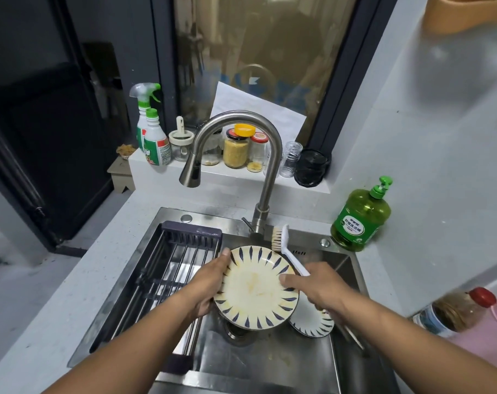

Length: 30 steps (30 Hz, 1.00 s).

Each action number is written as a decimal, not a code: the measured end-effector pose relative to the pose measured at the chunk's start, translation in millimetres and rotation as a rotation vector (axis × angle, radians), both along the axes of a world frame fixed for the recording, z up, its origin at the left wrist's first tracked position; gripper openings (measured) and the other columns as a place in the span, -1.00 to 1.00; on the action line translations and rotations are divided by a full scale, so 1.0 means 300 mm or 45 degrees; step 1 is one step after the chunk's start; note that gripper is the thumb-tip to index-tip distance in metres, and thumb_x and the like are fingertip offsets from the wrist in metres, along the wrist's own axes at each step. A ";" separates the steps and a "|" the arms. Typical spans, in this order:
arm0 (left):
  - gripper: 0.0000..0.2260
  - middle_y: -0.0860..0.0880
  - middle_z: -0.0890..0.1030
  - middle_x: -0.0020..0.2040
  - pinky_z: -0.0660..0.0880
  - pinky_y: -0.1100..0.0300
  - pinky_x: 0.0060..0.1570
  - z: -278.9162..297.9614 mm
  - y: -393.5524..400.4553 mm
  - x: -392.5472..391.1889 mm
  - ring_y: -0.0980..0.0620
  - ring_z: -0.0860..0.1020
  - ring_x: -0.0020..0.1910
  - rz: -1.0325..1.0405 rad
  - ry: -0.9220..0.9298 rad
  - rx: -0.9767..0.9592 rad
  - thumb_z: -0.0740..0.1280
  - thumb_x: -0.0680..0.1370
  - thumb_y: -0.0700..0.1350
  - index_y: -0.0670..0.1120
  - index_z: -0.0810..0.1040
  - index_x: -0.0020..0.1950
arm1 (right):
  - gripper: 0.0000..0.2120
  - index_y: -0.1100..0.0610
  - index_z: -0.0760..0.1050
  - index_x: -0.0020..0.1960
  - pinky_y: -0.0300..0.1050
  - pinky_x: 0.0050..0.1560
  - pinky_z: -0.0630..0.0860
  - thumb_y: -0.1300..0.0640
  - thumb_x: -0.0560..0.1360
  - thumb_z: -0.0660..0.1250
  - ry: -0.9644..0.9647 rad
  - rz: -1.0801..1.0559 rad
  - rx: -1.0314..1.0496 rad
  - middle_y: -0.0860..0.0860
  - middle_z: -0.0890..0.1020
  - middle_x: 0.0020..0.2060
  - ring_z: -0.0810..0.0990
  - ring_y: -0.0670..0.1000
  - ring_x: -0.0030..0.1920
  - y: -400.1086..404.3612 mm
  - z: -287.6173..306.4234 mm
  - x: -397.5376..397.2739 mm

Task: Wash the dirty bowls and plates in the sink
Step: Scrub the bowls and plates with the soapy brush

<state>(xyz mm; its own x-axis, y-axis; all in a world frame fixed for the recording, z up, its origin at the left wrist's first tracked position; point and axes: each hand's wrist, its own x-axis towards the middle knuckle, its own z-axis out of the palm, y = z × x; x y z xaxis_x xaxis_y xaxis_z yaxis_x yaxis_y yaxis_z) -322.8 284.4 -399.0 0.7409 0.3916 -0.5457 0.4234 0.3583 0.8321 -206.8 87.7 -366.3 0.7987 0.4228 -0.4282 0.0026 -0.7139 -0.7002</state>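
The green detergent bottle [361, 216] bears a label — its characters too blurred to read.

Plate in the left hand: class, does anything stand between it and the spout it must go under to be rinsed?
Nothing visible does. The left hand holds the plate over the sink, and the space up to the spout looks open. The brush, in the right hand, lies at the plate's right rim.

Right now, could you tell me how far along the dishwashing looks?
Early. Nothing looks done: the drying rack shows no dishes. In hand: the left hand grips a plate with yellowish smears, while the right hand holds the brush. The faucet shows no water. Left: this plate and another dish in the sink.
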 end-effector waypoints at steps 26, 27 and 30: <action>-0.53 -0.07 0.67 0.06 0.63 0.11 -0.08 -0.017 0.031 -0.051 -0.01 0.64 0.03 -0.290 -0.189 0.388 0.50 0.40 -0.37 -0.10 0.53 0.26 | -0.65 -0.23 0.47 0.32 -0.16 -0.28 0.52 -0.24 0.65 0.05 -0.439 0.431 -0.268 -0.06 0.66 -0.22 0.60 -0.06 -0.29 0.008 0.197 -0.009; -0.53 -0.08 0.67 0.07 0.63 0.06 0.01 -0.016 0.032 -0.048 -0.04 0.64 0.07 -0.265 -0.190 0.338 0.51 0.39 -0.37 -0.09 0.53 0.25 | -0.64 -0.31 0.42 0.36 -0.15 -0.28 0.48 -0.28 0.64 0.03 -0.590 0.555 -0.367 -0.08 0.67 -0.18 0.61 -0.05 -0.22 0.008 0.220 -0.038; -0.54 -0.06 0.68 0.04 0.60 0.17 0.01 -0.017 0.018 -0.035 -0.04 0.63 0.07 -0.249 -0.214 0.299 0.49 0.39 -0.44 -0.06 0.56 0.19 | -0.58 -0.36 0.20 0.48 -0.05 -0.13 0.43 -0.30 0.64 -0.06 -0.963 0.922 -0.662 -0.05 0.64 0.15 0.63 0.10 0.10 0.046 0.258 -0.128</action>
<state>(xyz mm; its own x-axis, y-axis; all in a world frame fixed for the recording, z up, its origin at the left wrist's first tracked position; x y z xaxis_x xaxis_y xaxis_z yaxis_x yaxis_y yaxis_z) -333.3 289.8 -404.2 0.8861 0.3339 -0.3215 0.3150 0.0749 0.9461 -245.2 101.6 -288.8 0.5681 0.7978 -0.2020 0.8178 -0.5747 0.0305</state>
